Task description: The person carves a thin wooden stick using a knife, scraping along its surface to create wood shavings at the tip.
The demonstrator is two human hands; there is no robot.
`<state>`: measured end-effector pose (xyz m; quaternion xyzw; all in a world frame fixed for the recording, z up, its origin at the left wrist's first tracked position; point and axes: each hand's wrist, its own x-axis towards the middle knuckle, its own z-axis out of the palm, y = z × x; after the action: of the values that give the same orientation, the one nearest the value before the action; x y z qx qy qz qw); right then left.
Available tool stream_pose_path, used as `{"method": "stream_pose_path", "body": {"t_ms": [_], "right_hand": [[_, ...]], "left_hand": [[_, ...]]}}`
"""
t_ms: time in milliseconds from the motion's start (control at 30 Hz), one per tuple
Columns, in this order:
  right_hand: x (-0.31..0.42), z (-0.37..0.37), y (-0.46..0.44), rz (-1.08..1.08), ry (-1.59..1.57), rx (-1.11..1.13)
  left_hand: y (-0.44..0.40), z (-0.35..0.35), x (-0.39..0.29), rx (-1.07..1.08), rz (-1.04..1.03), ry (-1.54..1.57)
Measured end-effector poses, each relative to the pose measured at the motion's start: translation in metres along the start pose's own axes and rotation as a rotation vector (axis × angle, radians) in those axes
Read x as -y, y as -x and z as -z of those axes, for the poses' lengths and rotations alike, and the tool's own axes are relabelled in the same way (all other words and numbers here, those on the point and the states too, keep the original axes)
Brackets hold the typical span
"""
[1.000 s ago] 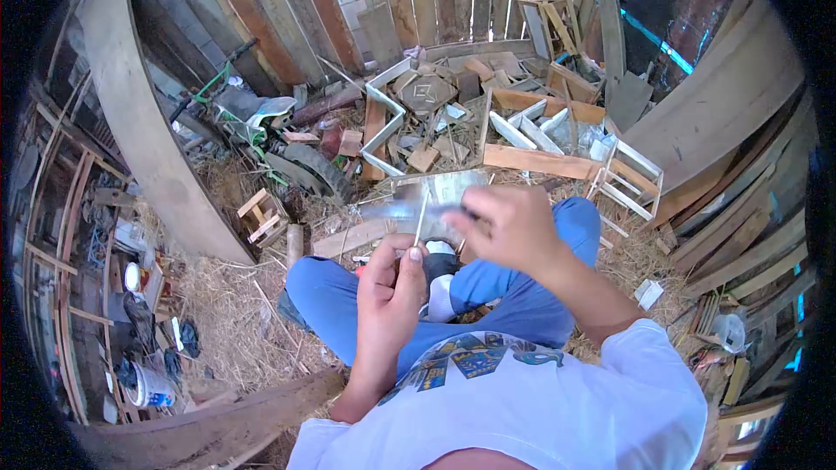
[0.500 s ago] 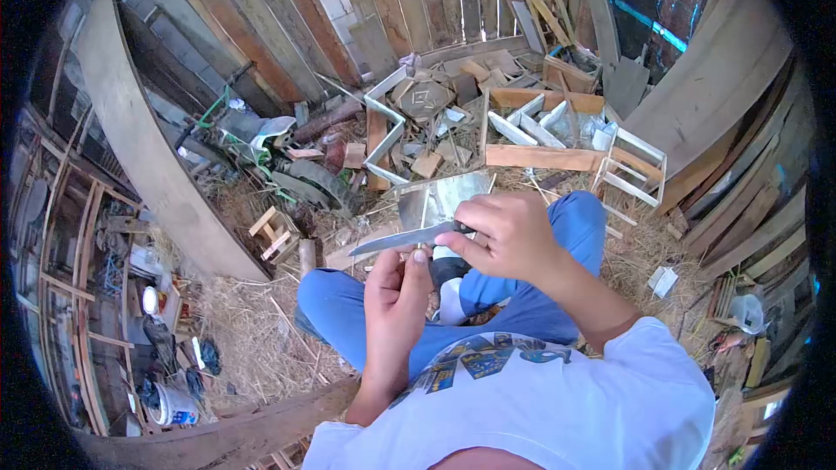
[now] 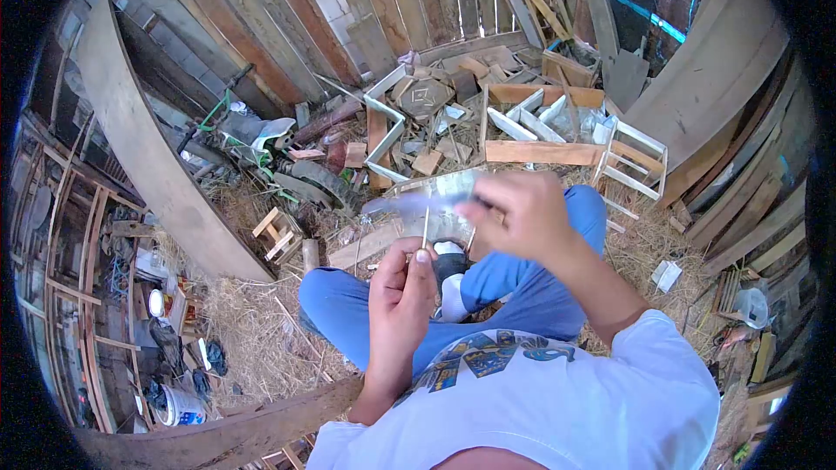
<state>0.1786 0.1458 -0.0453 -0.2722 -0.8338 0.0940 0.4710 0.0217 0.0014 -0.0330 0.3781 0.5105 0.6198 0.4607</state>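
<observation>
Between thumb and fingers, my left hand (image 3: pixel 401 300) pinches a thin wooden stick (image 3: pixel 426 228) that points upward over my crossed legs. My right hand (image 3: pixel 522 213) is closed round the handle of a knife (image 3: pixel 405 204), most of the handle being hidden in the fist. The blade is smeared by motion and reaches left, near the stick's upper part. Whether blade and stick touch, I cannot tell. Below the hands, a foot in a dark shoe (image 3: pixel 449 266) shows between my blue trouser legs (image 3: pixel 531 270).
Wood offcuts (image 3: pixel 428 163) and a white-edged wooden frame (image 3: pixel 544 153) lie ahead by the plank wall. A green-and-white machine (image 3: pixel 252 135) stands left of them. A long curved board (image 3: pixel 148 139) leans at the left, and a white bucket (image 3: pixel 181 406) sits lower left. Straw (image 3: pixel 270 331) covers the ground.
The knife has risen from beside my left fingertips to higher up, and my right hand has moved up and slightly right. More of the stick shows now. My left hand stays nearly in place.
</observation>
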Motion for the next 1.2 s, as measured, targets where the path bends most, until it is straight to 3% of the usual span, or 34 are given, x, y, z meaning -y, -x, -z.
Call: {"method": "stream_pose_path", "body": {"t_ms": [67,133,200,267,400,467,533,567,600,667,700,867,1067,1200], "right_hand": [[-0.002,0.011,-0.003,-0.070,0.041,0.086],[0.009,0.008,0.004,0.120,0.036,0.138],[0.006,0.007,0.004,0.114,0.012,0.127],[-0.007,0.013,-0.006,-0.050,0.046,0.083],[0.006,0.006,0.004,0.054,-0.020,0.144],[-0.012,-0.003,-0.001,-0.026,-0.021,0.097],[-0.030,-0.006,-0.006,-0.408,-0.085,0.000],[-0.028,-0.006,-0.005,-0.535,-0.297,0.025],[-0.024,-0.013,-0.001,-0.528,-0.292,0.037],[-0.013,-0.036,0.009,-0.620,-0.783,-0.005],[-0.009,-0.039,0.010,-0.631,-0.875,0.096],[0.000,-0.040,0.005,-0.623,-0.998,0.163],[0.001,-0.033,0.003,-0.509,-0.928,0.148],[-0.002,-0.021,-0.005,-0.634,-0.952,0.031]], "left_hand": [[0.001,-0.002,0.001,0.006,0.004,-0.002],[-0.001,-0.003,0.001,0.011,0.004,-0.015],[0.000,-0.004,-0.002,-0.008,0.034,-0.029],[0.000,-0.001,-0.001,0.001,0.031,-0.029],[-0.002,-0.003,0.002,-0.035,0.014,-0.042],[-0.006,0.001,0.006,-0.049,0.006,-0.018],[-0.012,0.004,0.012,-0.063,-0.012,0.015],[-0.014,0.005,0.015,-0.090,-0.034,-0.037],[-0.015,0.005,0.018,-0.119,-0.051,-0.090],[-0.018,0.006,0.025,-0.115,-0.053,-0.124],[-0.019,0.005,0.027,-0.104,-0.054,-0.167],[-0.013,0.000,0.028,-0.065,-0.044,-0.167],[-0.013,0.003,0.034,0.005,-0.076,-0.245],[-0.006,0.001,0.026,0.075,0.001,-0.166]]}}
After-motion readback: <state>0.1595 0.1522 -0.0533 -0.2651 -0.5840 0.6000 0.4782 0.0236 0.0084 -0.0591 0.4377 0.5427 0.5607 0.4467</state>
